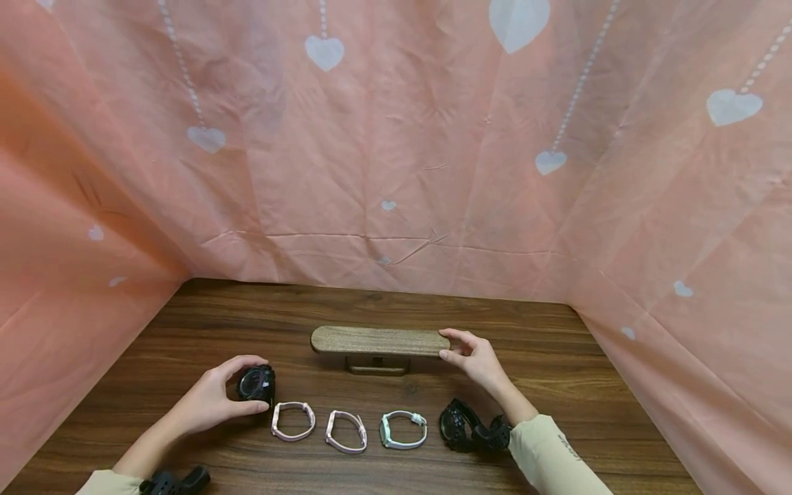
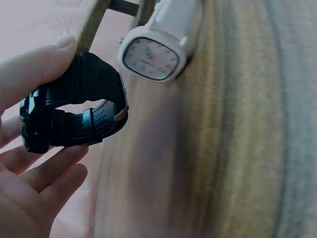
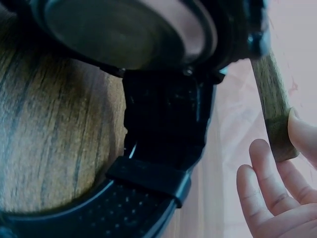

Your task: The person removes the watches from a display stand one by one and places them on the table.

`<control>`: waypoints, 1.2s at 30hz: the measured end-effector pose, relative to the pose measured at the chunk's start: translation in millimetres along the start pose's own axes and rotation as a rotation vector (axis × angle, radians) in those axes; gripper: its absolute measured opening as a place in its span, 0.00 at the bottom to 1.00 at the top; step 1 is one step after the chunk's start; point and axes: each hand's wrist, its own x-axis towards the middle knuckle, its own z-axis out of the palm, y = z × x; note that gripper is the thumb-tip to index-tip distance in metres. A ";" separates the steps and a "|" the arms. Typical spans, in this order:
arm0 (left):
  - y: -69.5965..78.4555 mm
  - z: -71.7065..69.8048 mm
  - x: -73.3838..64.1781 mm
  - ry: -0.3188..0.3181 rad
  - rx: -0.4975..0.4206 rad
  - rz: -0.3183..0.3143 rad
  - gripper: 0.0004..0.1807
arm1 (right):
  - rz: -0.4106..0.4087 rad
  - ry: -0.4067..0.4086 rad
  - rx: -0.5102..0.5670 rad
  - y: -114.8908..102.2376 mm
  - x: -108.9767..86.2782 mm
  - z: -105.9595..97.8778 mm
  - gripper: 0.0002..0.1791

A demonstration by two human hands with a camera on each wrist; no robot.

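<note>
My left hand (image 1: 207, 401) grips a black watch (image 1: 256, 383) by its sides at the left of the row. In the left wrist view, the thumb presses the strap of that black watch (image 2: 94, 77) from above and fingers support it below. My right hand (image 1: 479, 359) pinches the right end of a wooden display bar (image 1: 377, 340) standing on a small base (image 1: 377, 370). In the right wrist view, thumb and fingers of the right hand (image 3: 287, 208) close around the end of the wooden bar (image 3: 275, 114).
In front of the bar stand a pale pink watch (image 1: 274, 421), another pink watch (image 1: 330, 427), a mint watch (image 1: 385, 432) and a second black watch (image 1: 454, 426) near my right forearm. A pink heart-patterned curtain (image 1: 371, 172) surrounds the wooden table (image 1: 526, 330).
</note>
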 end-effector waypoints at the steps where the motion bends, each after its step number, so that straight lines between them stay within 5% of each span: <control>1: -0.5 0.4 -1.6 -0.008 0.001 -0.001 0.36 | 0.000 -0.001 0.004 1.2 0.5 -0.2 0.23; 4: -1.8 0.7 -6.9 -0.030 -0.006 -0.004 0.35 | -0.014 0.001 0.008 16.0 5.6 1.4 0.24; 11: -3.7 -0.8 -19.8 -0.041 -0.087 0.060 0.35 | -0.007 -0.008 0.003 -0.3 -0.8 2.2 0.23; 15: -6.0 -1.7 -25.8 -0.085 -0.145 0.089 0.35 | -0.010 -0.011 0.013 12.3 4.1 3.1 0.23; 23: -11.0 1.2 -32.2 -0.119 -0.241 0.055 0.36 | 0.003 0.010 0.024 35.1 12.8 4.4 0.24; 36: -18.4 -7.5 -42.7 -0.124 -0.325 0.003 0.36 | -0.001 0.005 0.015 25.6 10.3 2.8 0.24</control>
